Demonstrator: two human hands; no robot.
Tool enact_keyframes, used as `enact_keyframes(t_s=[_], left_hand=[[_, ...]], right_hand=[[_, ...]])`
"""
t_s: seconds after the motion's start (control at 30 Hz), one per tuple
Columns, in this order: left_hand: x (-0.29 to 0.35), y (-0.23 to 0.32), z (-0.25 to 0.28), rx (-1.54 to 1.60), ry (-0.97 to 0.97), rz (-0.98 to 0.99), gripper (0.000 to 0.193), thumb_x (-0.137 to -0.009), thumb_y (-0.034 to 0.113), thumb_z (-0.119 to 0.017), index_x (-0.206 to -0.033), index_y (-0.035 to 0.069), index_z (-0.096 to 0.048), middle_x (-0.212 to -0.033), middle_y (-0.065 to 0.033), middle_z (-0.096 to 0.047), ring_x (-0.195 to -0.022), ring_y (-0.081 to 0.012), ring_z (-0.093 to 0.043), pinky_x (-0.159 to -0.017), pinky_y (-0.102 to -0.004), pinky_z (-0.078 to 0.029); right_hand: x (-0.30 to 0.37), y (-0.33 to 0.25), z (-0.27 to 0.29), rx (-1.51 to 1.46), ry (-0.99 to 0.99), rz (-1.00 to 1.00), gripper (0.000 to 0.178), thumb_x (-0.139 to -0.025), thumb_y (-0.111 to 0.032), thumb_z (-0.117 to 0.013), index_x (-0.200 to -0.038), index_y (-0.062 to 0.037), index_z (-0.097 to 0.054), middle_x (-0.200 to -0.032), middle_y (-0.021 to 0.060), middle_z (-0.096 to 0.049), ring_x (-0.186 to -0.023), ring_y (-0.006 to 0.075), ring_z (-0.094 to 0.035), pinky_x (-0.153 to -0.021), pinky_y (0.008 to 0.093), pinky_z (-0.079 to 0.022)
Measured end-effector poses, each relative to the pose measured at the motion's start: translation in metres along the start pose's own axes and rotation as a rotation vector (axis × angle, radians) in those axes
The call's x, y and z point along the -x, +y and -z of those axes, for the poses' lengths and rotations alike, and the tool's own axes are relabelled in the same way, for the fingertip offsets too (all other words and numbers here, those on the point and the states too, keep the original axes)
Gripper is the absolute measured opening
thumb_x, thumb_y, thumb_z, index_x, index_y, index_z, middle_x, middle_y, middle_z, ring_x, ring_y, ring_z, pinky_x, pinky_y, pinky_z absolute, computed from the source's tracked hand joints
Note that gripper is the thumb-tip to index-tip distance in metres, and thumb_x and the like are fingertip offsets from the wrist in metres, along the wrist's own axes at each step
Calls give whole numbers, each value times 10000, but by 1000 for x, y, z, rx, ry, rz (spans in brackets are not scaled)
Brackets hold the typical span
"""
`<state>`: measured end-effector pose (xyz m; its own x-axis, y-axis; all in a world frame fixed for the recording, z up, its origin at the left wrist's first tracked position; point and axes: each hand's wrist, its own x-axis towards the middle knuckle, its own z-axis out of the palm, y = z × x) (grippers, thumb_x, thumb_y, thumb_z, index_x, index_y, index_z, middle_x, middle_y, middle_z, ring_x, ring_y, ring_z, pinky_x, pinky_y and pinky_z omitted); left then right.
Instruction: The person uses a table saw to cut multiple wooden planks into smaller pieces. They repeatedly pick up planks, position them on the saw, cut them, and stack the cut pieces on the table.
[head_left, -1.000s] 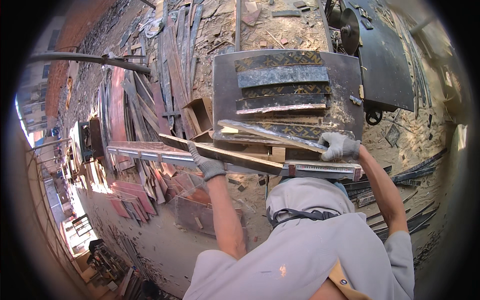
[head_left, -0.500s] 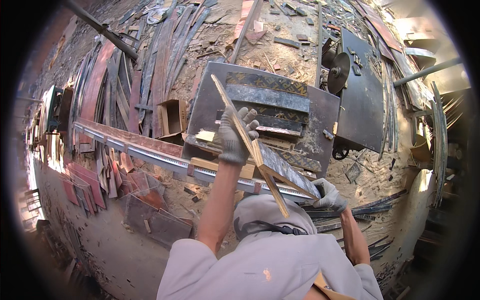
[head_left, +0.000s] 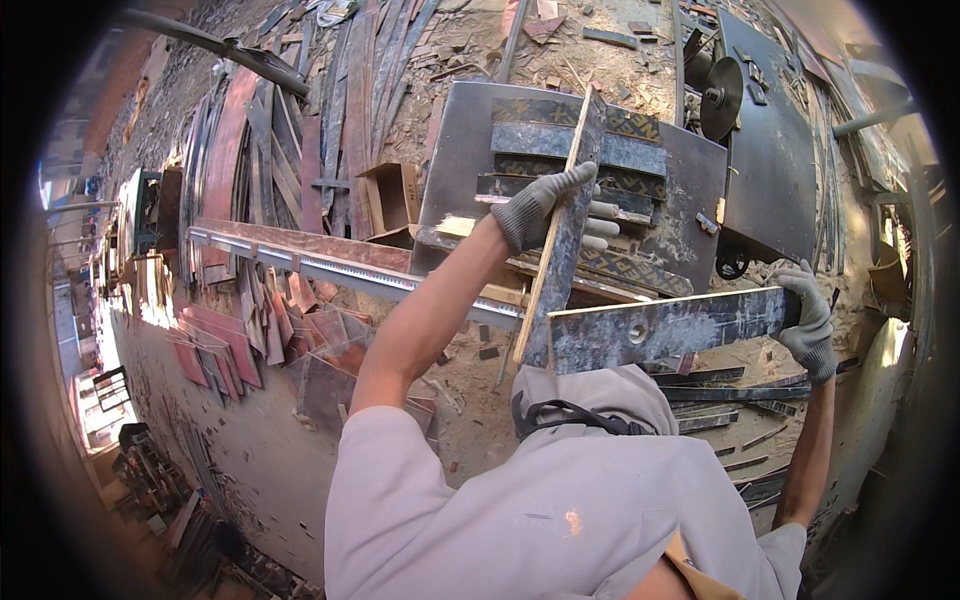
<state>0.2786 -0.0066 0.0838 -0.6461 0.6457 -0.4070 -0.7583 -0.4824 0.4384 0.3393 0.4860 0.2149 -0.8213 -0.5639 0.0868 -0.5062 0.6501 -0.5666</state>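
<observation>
Dark-faced plywood, pale along its sawn edges, fills both gloved hands. The left hand [head_left: 548, 205] wraps a steeply slanting board [head_left: 568, 255] near its middle, fingers curled most of the way round and tips showing past the right edge. The right hand [head_left: 808, 325] is half closed about the outer end of a second, nearly level board [head_left: 690, 322], some fingers stretched upward; how tightly it grips cannot be told. Both boards are in front of the person's body, the slanting one crossing the near part of a dark tabletop [head_left: 455, 150]. Their ends meet in view, though whether they touch is unclear.

Each board looks stiff and fairly light, likely a little slick on its worn, whitened face and splintery at the edges. Mid-length, across both long edges, seems the best hold; an end grip would let the board tip.

Sawdust speckles the tabletop, where a row of strips [head_left: 625, 150] lies. A ruled metal bar [head_left: 340, 272] runs out leftward. Beyond are a round saw blade [head_left: 722, 98], an open brown box [head_left: 393, 195] and long planks [head_left: 355, 110] on littered ground.
</observation>
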Motion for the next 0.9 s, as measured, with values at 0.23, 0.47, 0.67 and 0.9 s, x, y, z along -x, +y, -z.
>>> enact_keyframes(t_s=[0.23, 0.47, 0.67, 0.9], left_hand=[[28, -68, -48, -736, -306, 450, 805, -856, 483, -939, -1465, 53, -636, -1285, -104, -726, -1191, -232, -661, -1049, -382, -540], [33, -106, -40, -982, -306, 627, 634, -716, 8, -895, -1322, -2, -710, -1065, -153, -802, -868, -239, -767, -743, -366, -657], [13, -101, -18, -1063, -392, 832, 718, -691, 71, -938, -1355, -72, -708, -1128, -195, -811, -956, -242, -784, -814, -371, -655], [20, -101, 10, -1189, -469, 713, 1186, -713, 575, -999, -1613, -10, -494, -1470, -247, -661, -1344, -328, -628, -1151, -412, -496]], right_hand=[[-22, -52, -96, 326, 43, 230, 855, -585, -32, -831, -1386, -149, -554, -1509, 121, -578, -1387, 383, -574, -1116, 524, -481], [43, -91, -160, 466, 28, 159, 935, -802, -240, -831, -1636, -78, -441, -1663, 185, -447, -1572, 402, -407, -1327, 589, -333], [33, -97, -202, 475, -129, 105, 669, -921, -131, -620, -1566, 4, -503, -1483, 187, -572, -1399, 371, -549, -1206, 558, -436], [28, -89, -215, 128, -55, -9, 475, -726, -139, -788, -1192, -96, -706, -1063, 91, -681, -1016, 323, -675, -915, 484, -539]])
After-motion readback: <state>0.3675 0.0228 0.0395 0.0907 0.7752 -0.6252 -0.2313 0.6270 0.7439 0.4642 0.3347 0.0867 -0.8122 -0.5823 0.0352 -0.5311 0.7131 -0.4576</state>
